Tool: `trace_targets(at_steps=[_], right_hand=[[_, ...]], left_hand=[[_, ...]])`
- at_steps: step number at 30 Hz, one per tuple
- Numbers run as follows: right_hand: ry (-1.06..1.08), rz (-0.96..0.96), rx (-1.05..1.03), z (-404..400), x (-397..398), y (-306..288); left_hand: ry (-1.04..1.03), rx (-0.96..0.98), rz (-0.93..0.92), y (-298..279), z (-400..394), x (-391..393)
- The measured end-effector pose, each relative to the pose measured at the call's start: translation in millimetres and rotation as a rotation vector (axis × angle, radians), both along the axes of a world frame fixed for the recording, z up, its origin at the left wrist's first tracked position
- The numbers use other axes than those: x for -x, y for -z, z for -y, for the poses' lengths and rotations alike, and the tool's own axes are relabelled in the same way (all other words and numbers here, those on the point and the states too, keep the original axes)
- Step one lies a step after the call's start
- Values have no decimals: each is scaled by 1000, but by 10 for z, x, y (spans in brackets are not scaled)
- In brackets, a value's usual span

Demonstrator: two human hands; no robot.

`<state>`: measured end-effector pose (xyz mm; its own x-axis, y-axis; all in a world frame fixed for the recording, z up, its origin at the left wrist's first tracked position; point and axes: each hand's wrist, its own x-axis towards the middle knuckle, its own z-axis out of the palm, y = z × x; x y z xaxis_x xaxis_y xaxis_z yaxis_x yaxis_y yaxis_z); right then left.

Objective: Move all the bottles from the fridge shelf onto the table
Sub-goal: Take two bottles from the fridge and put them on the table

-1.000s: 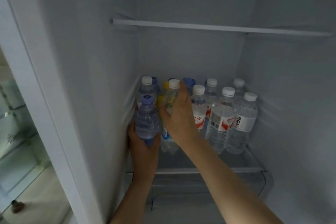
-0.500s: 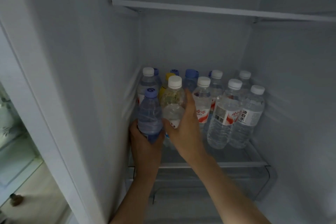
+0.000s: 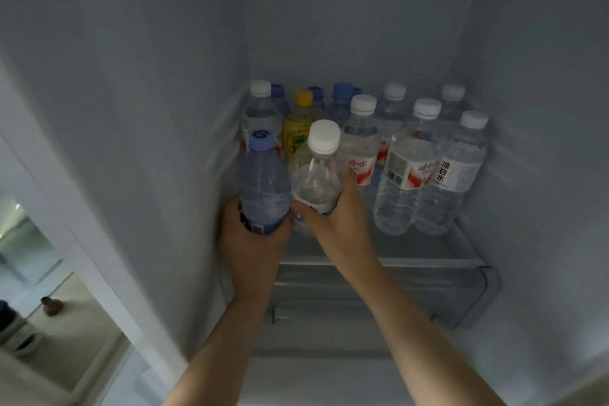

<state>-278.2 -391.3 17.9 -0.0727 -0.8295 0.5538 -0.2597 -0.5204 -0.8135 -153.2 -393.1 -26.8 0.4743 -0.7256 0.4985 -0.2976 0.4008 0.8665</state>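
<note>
Inside the open fridge, my left hand [image 3: 253, 250] grips a blue-capped water bottle [image 3: 263, 184] from below, held upright near the left wall. Beside it my right hand [image 3: 339, 224] holds a clear white-capped bottle [image 3: 316, 175], lifted off the glass shelf [image 3: 428, 262] and leaning toward me. Several more bottles stand on the shelf behind: a yellow-capped drink [image 3: 298, 132], a white-capped bottle with a red label [image 3: 361, 142], blue-capped ones at the back, and white-capped water bottles [image 3: 408, 168] on the right.
The fridge's left wall [image 3: 148, 109] is close beside my left hand. A clear drawer [image 3: 468, 300] sits under the shelf. At lower left, past the fridge frame, a pale floor with a small brown object [image 3: 52, 305] shows.
My right hand has drawn the white-capped bottle out of the group and toward me. My left hand has kept its blue-capped bottle, now raised slightly. The yellow-capped drink is now uncovered.
</note>
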Motion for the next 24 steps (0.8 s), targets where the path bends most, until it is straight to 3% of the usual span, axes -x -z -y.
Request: trace_targets(at_steps=[8, 13, 19, 24], right_hand=[[-22, -6, -10, -563, 176, -165], [11, -8, -25, -1107, 183, -143], [124, -5, -65, -2082, 20, 170], [281, 59, -187, -3106, -171, 541]], left_hand=[[48, 87, -88, -335, -607, 60], [115, 43, -59, -412, -1130, 23], [255, -13, -99, -151, -1903, -134], [444, -136, -16, 213, -2733, -380]])
